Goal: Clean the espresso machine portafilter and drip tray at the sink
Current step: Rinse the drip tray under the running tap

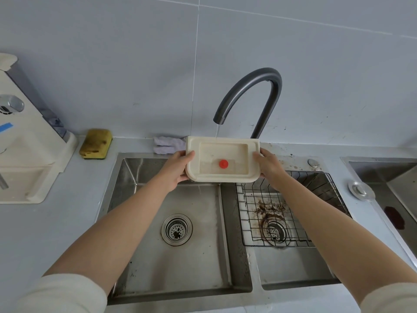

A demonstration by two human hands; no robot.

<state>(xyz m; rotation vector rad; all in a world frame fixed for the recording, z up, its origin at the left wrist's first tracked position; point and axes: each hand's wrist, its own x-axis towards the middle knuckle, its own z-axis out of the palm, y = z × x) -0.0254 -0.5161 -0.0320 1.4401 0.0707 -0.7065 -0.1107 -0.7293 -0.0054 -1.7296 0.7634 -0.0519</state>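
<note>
We are looking at a drip tray [193, 146] of smooth cream plastic, its surface shining wet, with a glossy red plastic float [223, 164] sitting in it. The faucet [256, 85] is showing dark grey metal with a matt, brushed finish. The sink [191, 263] is gleaming dully as brushed stainless steel, streaked and stained brown in its right basin, where a rack [282, 213] of thin black coated wire is lying. On the smooth, matt, pale tabletop [67, 222] we are seeing a rough, porous yellow sponge [96, 143], grimy on top, and a soft pale cloth [165, 145]. The wall tiles [112, 64] are looking smooth with a faint sheen.
</note>
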